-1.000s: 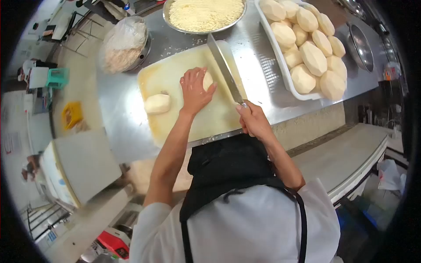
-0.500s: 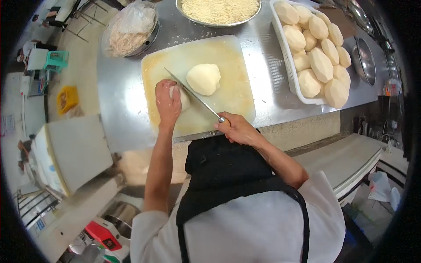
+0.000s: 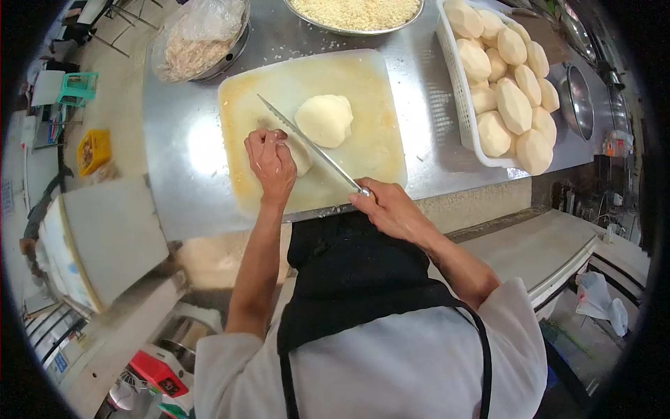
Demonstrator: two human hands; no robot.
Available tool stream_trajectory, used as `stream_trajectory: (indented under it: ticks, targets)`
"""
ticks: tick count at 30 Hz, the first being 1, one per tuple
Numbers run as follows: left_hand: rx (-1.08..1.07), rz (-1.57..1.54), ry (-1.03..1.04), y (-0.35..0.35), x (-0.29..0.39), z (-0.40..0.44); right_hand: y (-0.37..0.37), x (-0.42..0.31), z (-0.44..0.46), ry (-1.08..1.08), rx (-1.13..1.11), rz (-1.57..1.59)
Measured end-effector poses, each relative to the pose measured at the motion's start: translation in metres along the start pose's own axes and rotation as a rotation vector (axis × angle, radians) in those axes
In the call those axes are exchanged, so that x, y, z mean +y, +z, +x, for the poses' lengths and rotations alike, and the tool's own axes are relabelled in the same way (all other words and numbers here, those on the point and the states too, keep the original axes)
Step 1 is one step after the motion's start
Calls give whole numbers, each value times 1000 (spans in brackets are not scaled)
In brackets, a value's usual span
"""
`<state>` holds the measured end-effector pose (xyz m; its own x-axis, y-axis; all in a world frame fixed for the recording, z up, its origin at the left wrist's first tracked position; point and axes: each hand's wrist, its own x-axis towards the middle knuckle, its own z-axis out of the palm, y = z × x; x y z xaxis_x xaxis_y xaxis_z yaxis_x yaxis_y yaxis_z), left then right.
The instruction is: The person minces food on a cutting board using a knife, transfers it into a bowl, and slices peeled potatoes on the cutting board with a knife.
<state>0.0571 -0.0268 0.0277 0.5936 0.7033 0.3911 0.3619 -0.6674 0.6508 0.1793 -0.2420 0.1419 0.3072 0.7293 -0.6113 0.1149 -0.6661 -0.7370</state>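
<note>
My right hand (image 3: 392, 211) is closed around the handle of a long kitchen knife (image 3: 322, 154). Its blade runs diagonally up and left across the cutting board (image 3: 370, 164), passing between two pale peeled root vegetable pieces. Curled over the left piece (image 3: 302, 155) is my left hand (image 3: 272, 166), its fingertips close beside the blade and covering much of that piece. On the other side of the blade rests a rounded, cream-coloured piece (image 3: 324, 121), touched by neither hand. How deep the blade sits cannot be made out.
A white basket (image 3: 457, 87) heaped with peeled root vegetables (image 3: 514, 105) stands to the right, beside a metal bowl (image 3: 577, 101). Behind the board is a metal tray of small pale bits (image 3: 356, 14). At back left sits a plastic-covered bowl of shreds (image 3: 202, 45). All share the steel table (image 3: 181, 146).
The camera view has shifted slightly. My left hand's fingers have bent more over the vegetable piece. The knife has moved a little, still between the two pieces.
</note>
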Motion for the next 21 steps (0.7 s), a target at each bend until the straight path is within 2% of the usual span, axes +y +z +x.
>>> stream_trajectory:
  ticks: [5,8,11,14,17,21]
  targets:
    - [-38,27,5,-1,-1,5,9,1,5,-82,28,21]
    - [-37,19,8,0,-5,6,-5,-21,-6,37,-34,10]
    - [-40,1,6,2,-5,7,-2,-19,2,-30,-19,32]
    - [-24,-23,3,2,-7,5,15,-4,57,-119,-6,-25]
    - [3,-44,2,3,-6,6,20,-14,77,-134,32,-29]
    - [36,-50,42,7,-11,5,12,-27,30,-118,47,2]
